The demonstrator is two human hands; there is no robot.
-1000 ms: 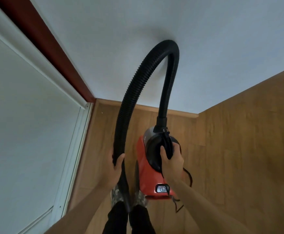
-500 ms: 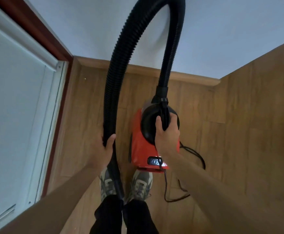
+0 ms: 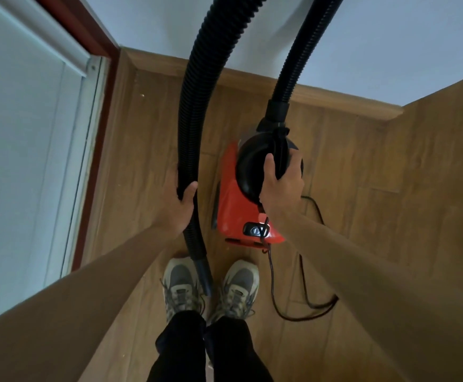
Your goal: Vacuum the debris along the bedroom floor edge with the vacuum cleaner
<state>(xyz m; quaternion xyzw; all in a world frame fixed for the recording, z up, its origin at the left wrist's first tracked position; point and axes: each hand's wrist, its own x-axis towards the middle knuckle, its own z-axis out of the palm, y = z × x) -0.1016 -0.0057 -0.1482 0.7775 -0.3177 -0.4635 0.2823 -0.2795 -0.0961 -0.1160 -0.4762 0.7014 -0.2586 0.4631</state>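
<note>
The vacuum (image 3: 236, 213), a small red canister with a black top, looks light enough for one hand. The right hand (image 3: 281, 186) curls its fingers round the top handle, over the wood floor (image 3: 362, 188) near the skirting (image 3: 321, 97). The left hand (image 3: 178, 208) grips the ribbed black hose (image 3: 193, 106), which looks bendy and is probably best held low, near the nozzle (image 3: 204, 277).

One red vacuum cleaner (image 3: 233, 210) at frame centre. One black hose (image 3: 191, 106), arching off the top edge. One power cord (image 3: 271, 279), lower right. Two hands: left hand (image 3: 180, 208), right hand (image 3: 282, 186). Two grey shoes: left shoe (image 3: 179, 288), right shoe (image 3: 240, 288).
</note>
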